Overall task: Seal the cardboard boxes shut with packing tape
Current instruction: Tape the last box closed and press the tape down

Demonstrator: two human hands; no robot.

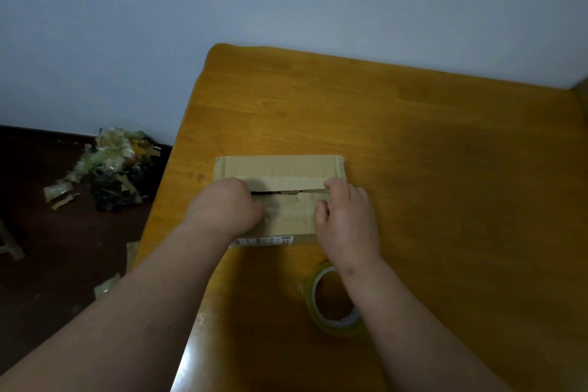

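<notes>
Both hands press the box (280, 169) flaps, fingers bent, holding nothing; its seam runs left-right, and the tape (334, 325) lies just below the right hand (346, 219), far from the left hand (227, 205).

A brown cardboard box (280, 169) lies flat, its torn top flaps nearly meeting with a dark gap between them. A roll of clear packing tape (334, 325) lies flat just nearer than the box.

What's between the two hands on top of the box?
Head view: box flaps and their dark, untaped seam between left hand and right hand.
</notes>
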